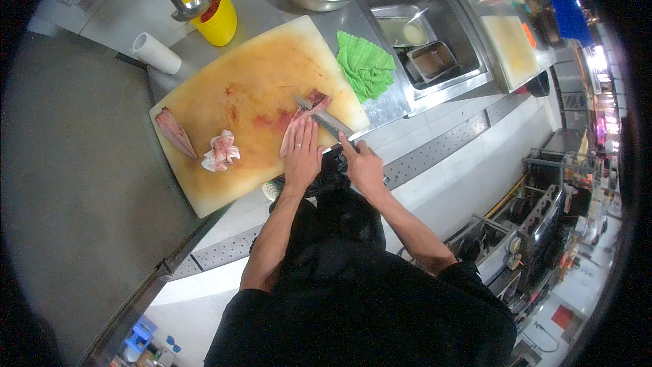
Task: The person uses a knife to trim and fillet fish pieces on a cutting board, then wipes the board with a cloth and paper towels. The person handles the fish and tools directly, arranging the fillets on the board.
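Observation:
On a stained white cutting board, a piece of raw fish lies near the right edge. My left hand rests flat on it with the fingers extended. My right hand is closed on the handle of a kitchen knife, whose blade lies across the fish just beyond my left fingertips. Another fish fillet lies at the board's left end. Beside it sits a crumpled, pink-stained paper towel.
A green cloth lies right of the board, beside a steel sink holding metal containers. Behind the board stand a paper roll, a yellow container with a ladle above it, and a metal bowl.

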`<state>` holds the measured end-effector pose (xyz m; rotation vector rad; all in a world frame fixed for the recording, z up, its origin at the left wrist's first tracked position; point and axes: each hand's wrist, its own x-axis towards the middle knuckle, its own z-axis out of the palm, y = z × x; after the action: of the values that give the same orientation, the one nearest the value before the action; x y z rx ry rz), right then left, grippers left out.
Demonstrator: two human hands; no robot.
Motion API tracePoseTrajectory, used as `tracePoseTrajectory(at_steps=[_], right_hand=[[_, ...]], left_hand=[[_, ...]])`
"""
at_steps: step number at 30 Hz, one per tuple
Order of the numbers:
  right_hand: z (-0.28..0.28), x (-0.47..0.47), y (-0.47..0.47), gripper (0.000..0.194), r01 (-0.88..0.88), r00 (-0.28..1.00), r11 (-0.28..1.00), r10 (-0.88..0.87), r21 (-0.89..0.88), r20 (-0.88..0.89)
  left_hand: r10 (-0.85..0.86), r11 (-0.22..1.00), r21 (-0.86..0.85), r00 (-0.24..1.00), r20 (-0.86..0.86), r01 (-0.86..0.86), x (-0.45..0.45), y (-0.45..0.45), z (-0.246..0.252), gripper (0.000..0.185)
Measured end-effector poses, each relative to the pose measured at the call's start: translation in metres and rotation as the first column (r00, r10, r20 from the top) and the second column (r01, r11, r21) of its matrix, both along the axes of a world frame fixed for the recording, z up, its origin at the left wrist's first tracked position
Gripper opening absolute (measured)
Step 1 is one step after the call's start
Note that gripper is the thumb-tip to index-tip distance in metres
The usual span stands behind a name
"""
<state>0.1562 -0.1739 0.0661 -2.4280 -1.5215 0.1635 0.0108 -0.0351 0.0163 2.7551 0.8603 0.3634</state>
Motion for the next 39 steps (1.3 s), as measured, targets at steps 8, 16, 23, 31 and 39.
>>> tracePoseTrajectory(at_steps=[8,16,23,31,39], right_hand=[[0.001,0.016,-0.002,0.066,-0.009,1.0,0.999,0.009,-0.051,0.0],[-0.011,0.041,-0.005,0.083,-0.086,0.996,0.996,0.086,-0.018,-0.006],[-0.012,0.041,0.011,0.084,-0.079,0.996,0.996,0.077,-0.038,-0.05],[-0.02,0.064,-0.015,0.084,-0.098,0.992,0.995,0.1,0.034,-0.08],[-0.017,0.04,0.044,0.077,-0.092,0.991,0.994,0.097,0.058,-0.092]], left_hand=[[-0.013,1.0,-0.012,1.0,0.0,0.013,0.0,0.002,0.004,0.078],[-0.007,1.0,-0.013,1.0,0.003,0.007,0.001,0.002,0.004,0.084],[-0.008,1.0,-0.009,1.0,-0.026,0.008,0.002,0.003,0.01,0.084],[-0.009,1.0,-0.026,1.0,0.016,0.009,0.001,0.004,0.008,0.08],[-0.01,1.0,-0.029,1.0,0.011,0.01,0.003,0.003,0.011,0.083]])
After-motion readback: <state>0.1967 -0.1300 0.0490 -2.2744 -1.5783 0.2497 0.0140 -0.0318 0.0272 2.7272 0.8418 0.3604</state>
